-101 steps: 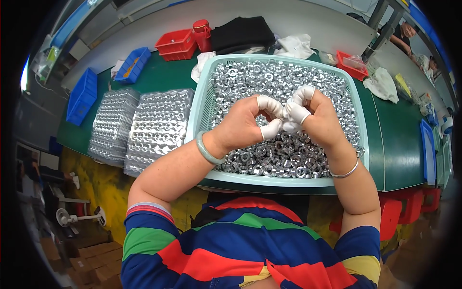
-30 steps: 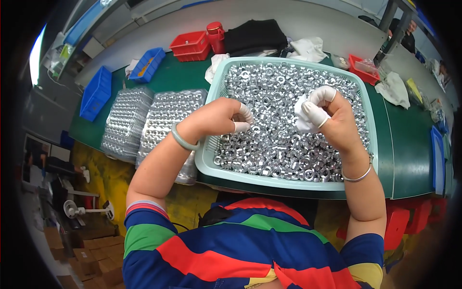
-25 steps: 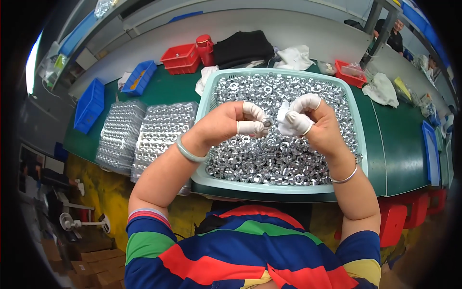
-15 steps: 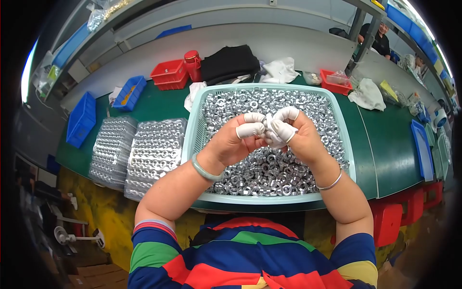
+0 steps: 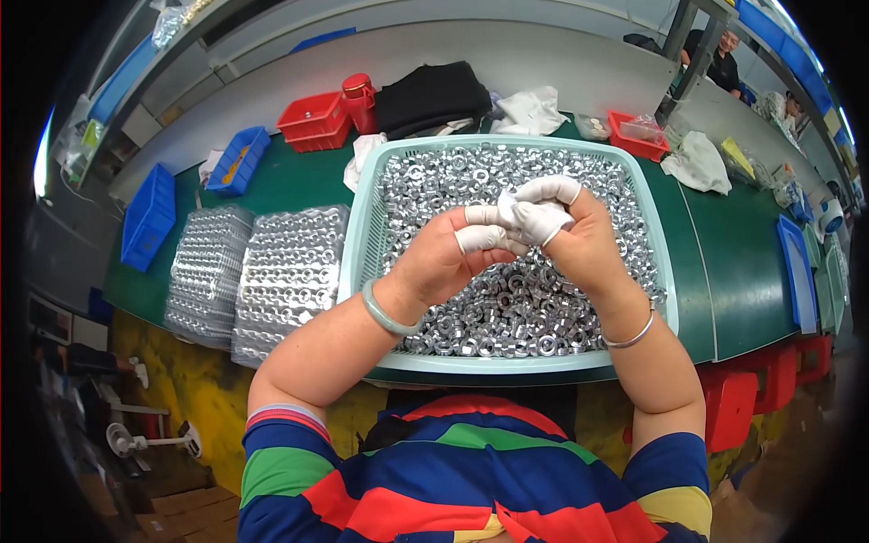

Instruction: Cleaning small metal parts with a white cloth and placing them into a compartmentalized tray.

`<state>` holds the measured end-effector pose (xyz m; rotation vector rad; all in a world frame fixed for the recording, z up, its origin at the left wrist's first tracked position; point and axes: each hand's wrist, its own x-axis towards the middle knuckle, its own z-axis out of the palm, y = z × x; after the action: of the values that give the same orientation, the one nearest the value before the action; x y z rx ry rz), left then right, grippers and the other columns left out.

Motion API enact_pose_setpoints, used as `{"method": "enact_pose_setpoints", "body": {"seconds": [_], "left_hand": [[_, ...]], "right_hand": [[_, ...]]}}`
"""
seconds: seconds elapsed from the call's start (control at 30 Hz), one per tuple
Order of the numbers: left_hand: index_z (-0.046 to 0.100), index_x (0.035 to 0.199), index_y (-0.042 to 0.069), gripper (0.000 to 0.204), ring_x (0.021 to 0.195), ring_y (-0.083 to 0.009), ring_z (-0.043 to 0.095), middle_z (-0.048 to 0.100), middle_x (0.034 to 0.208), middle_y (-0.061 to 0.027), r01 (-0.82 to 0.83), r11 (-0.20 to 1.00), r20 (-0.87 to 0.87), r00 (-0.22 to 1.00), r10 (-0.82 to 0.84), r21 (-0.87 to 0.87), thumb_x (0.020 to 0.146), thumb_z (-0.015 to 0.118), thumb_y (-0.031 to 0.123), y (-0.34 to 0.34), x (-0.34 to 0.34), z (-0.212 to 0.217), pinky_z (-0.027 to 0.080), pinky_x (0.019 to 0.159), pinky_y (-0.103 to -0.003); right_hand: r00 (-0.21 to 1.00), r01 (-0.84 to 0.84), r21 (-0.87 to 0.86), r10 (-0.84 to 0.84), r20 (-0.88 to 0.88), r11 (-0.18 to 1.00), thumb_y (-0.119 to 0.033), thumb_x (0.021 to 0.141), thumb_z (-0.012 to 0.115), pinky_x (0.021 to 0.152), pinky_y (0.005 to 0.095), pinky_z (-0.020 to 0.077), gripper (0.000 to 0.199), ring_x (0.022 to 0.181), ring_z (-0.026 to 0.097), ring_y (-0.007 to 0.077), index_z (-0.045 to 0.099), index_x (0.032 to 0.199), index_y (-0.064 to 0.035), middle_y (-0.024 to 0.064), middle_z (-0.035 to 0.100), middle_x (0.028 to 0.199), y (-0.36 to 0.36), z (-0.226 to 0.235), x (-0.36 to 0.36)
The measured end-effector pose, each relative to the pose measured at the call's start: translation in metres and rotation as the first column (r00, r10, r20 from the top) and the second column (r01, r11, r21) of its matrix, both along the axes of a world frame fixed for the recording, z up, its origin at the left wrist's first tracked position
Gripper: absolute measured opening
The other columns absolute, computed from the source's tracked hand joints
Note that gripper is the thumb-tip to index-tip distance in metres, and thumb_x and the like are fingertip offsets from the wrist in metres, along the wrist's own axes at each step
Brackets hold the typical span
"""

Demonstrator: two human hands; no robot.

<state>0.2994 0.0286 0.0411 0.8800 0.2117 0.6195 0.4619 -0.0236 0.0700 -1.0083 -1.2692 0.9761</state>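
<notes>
A pale green basket (image 5: 360, 237) on the green table is heaped with shiny metal nuts (image 5: 507, 299). Both hands hover over its middle, fingertips in white finger cots pressed together. My left hand (image 5: 444, 258) wears a jade bangle at the wrist; its thumb and forefinger meet those of my right hand (image 5: 579, 240), which wears a thin silver bracelet. Whatever is pinched between the fingertips is too small to make out. Stacked clear trays filled with nuts (image 5: 285, 267) lie left of the basket.
A second stack of filled trays (image 5: 206, 271) sits further left. Blue bins (image 5: 149, 217), red bins (image 5: 312, 120), a red container (image 5: 359, 100), black cloth (image 5: 433, 95) and white rags (image 5: 529, 110) line the back. Another person (image 5: 720, 54) sits at far right.
My hands were apart one second ago, the left one out toward the basket's left side. They have since come together over the middle of the basket, fingertips touching.
</notes>
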Motion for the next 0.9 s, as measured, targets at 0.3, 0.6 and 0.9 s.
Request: {"method": "enact_pose_setpoints", "body": {"seconds": [0.3, 0.6, 0.9], "left_hand": [[0.050, 0.106, -0.003, 0.028, 0.093, -0.0186, 0.056, 0.056, 0.101, -0.0105, -0.070, 0.997, -0.057, 0.996, 0.073, 0.042, 0.080, 0.048, 0.008, 0.000, -0.002, -0.002, 0.044, 0.084, -0.031], [0.054, 0.096, 0.001, 0.023, 0.083, -0.0170, 0.057, 0.058, 0.092, -0.0074, 0.051, 0.994, 0.020, 0.999, -0.050, -0.099, 0.086, 0.045, 0.020, 0.002, 0.000, -0.007, 0.046, 0.076, -0.029], [0.053, 0.094, 0.003, 0.019, 0.081, -0.0172, 0.057, 0.058, 0.089, -0.0081, -0.036, 0.975, 0.093, 0.994, 0.057, -0.220, 0.086, 0.047, 0.019, -0.002, -0.001, 0.001, 0.047, 0.076, -0.029]], "right_hand": [[0.862, 0.062, 0.207, -0.157, 0.483, 0.976, -0.004, 0.073, 0.061, 0.065, 0.0208, 0.0448, 0.019, 0.076, 0.054, 0.0070, 0.053, 0.091, -0.0021, 0.0031, 0.056, 0.083, -0.003, -0.004, -0.003], [0.988, -0.082, -0.114, 0.096, 0.124, 0.990, -0.002, 0.075, 0.054, 0.055, 0.0199, 0.0451, 0.021, 0.065, 0.053, 0.0071, 0.050, 0.095, -0.0027, 0.0036, 0.055, 0.079, -0.005, -0.005, 0.002], [0.997, -0.003, -0.164, -0.010, -0.076, 0.986, -0.004, 0.076, 0.051, 0.044, 0.0188, 0.0412, 0.017, 0.052, 0.048, 0.0065, 0.050, 0.092, -0.0025, 0.0034, 0.053, 0.071, 0.000, 0.000, 0.010]]}}
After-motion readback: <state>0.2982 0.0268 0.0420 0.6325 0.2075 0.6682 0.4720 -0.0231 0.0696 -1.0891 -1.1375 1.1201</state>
